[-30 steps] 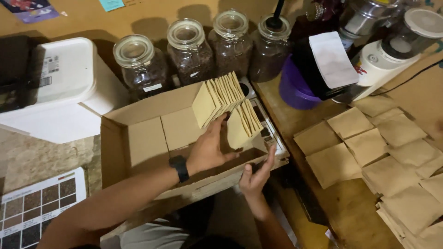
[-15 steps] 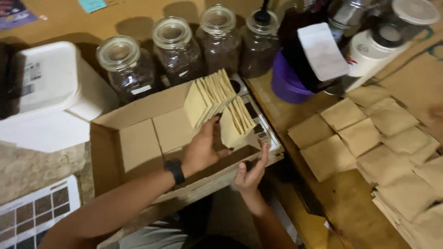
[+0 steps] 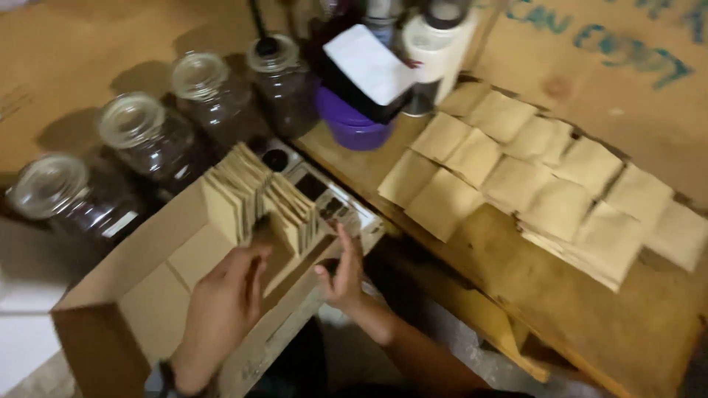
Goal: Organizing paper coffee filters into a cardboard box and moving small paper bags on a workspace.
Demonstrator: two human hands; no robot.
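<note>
An open cardboard box (image 3: 133, 284) lies in front of me with two rows of brown paper packets (image 3: 254, 199) standing on edge in its far end. My left hand (image 3: 221, 302) is inside the box, fingers up against the near side of the packets. My right hand (image 3: 341, 269) hovers at the box's right edge, fingers spread, holding nothing. More flat brown packets (image 3: 542, 191) lie overlapping on the wooden table (image 3: 590, 324) to the right.
Several glass jars with dark contents (image 3: 147, 140) stand behind the box. A purple bowl (image 3: 352, 125) holds a dark pack with a white paper on it, beside a white bottle (image 3: 435, 44). A small scale (image 3: 324, 195) sits under the box's far right corner.
The view has swung right and closer. My left hand stays at the packets in the box; my right hand has lifted a little beside the box's edge.
</note>
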